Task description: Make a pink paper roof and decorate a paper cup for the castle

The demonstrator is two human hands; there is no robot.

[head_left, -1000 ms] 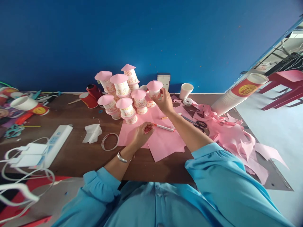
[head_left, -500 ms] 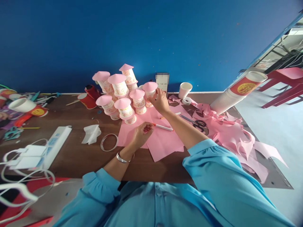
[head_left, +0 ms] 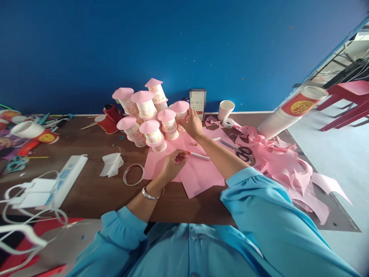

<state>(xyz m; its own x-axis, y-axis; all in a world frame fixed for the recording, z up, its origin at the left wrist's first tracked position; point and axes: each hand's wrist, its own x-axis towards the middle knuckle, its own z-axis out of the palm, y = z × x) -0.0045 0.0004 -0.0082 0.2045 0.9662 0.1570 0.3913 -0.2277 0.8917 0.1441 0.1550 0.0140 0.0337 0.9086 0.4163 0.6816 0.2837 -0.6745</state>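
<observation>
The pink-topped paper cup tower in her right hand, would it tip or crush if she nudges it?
Likely yes. The pink-topped cup tower is thin paper, probably light and crushable. It's tall on a narrow base, so the right hand could topple it into the neighbouring cup towers.

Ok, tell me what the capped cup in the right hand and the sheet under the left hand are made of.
Capped cup: looks like printed paper, matte, with a pink paper cone lid. Pink sheet: thin matte paper, flat with cut edges. The right hand grips the cup; the left hand rests on the sheet.

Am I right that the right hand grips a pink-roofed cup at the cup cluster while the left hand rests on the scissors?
Not quite. In the head view the left hand rests on the pink paper, at the pen's tip; the scissors lie apart, untouched. The right hand does grip the pink-roofed cup.
</observation>
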